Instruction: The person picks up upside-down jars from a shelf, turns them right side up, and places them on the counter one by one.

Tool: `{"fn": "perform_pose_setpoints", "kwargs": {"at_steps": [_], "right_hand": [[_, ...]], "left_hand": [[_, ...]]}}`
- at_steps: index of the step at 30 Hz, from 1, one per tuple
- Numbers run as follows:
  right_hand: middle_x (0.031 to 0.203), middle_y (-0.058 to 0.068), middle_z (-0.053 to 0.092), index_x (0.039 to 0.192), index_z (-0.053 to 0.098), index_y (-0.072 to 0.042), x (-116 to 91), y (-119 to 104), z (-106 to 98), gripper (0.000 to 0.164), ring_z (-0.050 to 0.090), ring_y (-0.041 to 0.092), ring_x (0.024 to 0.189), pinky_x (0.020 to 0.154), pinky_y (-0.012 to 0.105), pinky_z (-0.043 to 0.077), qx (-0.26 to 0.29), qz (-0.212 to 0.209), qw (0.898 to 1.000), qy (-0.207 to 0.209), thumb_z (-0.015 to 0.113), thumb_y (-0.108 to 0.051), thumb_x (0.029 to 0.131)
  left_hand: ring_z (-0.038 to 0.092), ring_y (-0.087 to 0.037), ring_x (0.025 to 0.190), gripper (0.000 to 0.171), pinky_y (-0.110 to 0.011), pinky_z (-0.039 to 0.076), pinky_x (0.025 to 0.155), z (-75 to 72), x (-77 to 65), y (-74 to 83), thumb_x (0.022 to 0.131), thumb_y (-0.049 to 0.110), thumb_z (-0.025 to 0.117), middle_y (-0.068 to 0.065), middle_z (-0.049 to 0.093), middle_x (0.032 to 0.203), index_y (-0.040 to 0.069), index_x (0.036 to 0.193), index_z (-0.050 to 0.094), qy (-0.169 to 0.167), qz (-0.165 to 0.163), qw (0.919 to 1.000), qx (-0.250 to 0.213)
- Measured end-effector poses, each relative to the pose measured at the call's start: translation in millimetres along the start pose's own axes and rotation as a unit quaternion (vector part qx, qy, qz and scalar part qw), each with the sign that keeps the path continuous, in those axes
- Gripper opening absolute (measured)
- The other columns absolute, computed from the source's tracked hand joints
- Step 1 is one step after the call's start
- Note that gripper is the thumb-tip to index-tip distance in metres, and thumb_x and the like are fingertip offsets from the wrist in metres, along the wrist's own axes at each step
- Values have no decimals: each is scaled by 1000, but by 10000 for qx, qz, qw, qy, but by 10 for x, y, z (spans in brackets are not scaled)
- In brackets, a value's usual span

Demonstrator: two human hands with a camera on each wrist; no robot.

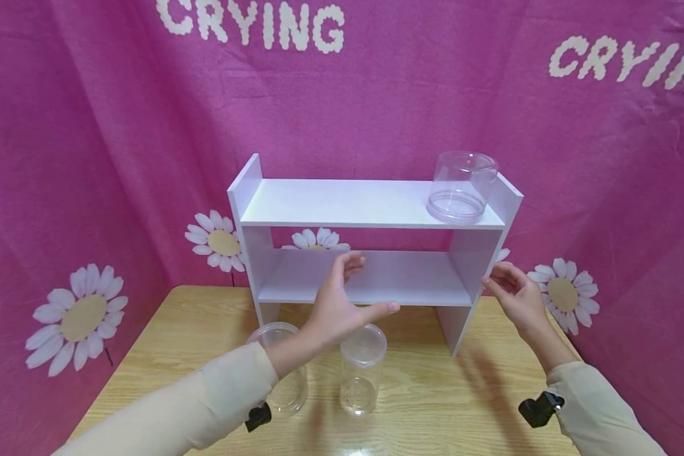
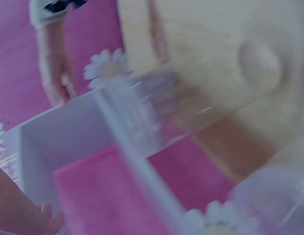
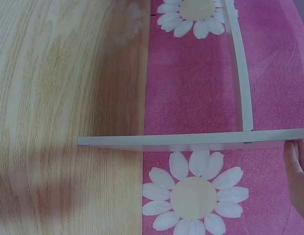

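Observation:
My left hand point(image 1: 333, 307) is held in the air before the white shelf unit point(image 1: 353, 204), thumb and fingers spread, nothing in its grasp. Below it, a clear lidded jar point(image 1: 360, 373) stands upright on the table. Partly behind my left forearm is a second clear jar point(image 1: 287, 392). My right hand point(image 1: 515, 297) is at the outer face of the shelf's right side panel point(image 3: 191, 139); its fingertips touch that panel, with the fingers loosely bent. At the right end of the top board rests a wide clear jar point(image 1: 462, 187). The left wrist view is blurred.
A light wooden table point(image 1: 422, 392) bears the shelf unit and the two front jars. The lower board point(image 1: 405, 278) lies under the top one, between the side panels. A pink curtain point(image 1: 376, 95) with daisies and white letters hangs behind and at both sides.

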State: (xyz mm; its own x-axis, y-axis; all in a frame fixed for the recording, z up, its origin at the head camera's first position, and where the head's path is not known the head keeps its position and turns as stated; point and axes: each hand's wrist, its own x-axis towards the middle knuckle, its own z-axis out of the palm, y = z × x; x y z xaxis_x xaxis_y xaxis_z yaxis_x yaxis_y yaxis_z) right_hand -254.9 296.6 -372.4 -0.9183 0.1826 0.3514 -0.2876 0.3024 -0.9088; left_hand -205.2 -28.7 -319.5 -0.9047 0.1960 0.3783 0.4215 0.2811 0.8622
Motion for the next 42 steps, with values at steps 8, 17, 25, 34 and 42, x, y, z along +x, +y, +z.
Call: {"fn": "perform_pose_setpoints", "kwargs": {"at_steps": [8,17,25,34,42], "right_hand": [[85,-29,62,101,62,-26,-7,-1,-3,23,58,-14,82,72,1,49,-70,16,10000,-45,66,-7,89],[86,-28,63,100,62,-26,-24,15,13,23,59,-14,82,72,2,50,113,61,9999,-26,66,-7,89],[88,-27,63,103,62,-23,-20,8,7,22,59,-13,83,72,2,50,133,106,9998,-73,66,-6,89],[86,-31,59,104,61,-24,-8,-18,6,20,57,-16,82,72,1,50,-354,260,9990,35,67,-13,89],[87,-34,57,113,60,-10,-12,-14,-5,25,56,-18,84,73,1,49,-632,211,9978,4,66,-17,90]], "left_hand": [[50,-16,129,90,-35,41,112,-72,450,456,68,28,87,-5,54,136,10,139,37,366,997,9941,224],[45,-18,134,96,-30,41,111,63,1085,722,68,38,85,-6,47,142,9,143,32,420,600,9934,879],[38,-16,140,107,-32,41,113,259,1480,905,68,51,81,-1,35,152,15,150,21,-468,-209,9888,1399],[42,-11,135,110,-24,42,110,644,1595,1055,65,53,83,4,38,150,18,150,22,-520,-402,9884,1367],[54,-11,122,93,-21,48,99,778,1657,1068,69,51,81,2,53,137,16,142,35,138,-531,9937,979]]}}
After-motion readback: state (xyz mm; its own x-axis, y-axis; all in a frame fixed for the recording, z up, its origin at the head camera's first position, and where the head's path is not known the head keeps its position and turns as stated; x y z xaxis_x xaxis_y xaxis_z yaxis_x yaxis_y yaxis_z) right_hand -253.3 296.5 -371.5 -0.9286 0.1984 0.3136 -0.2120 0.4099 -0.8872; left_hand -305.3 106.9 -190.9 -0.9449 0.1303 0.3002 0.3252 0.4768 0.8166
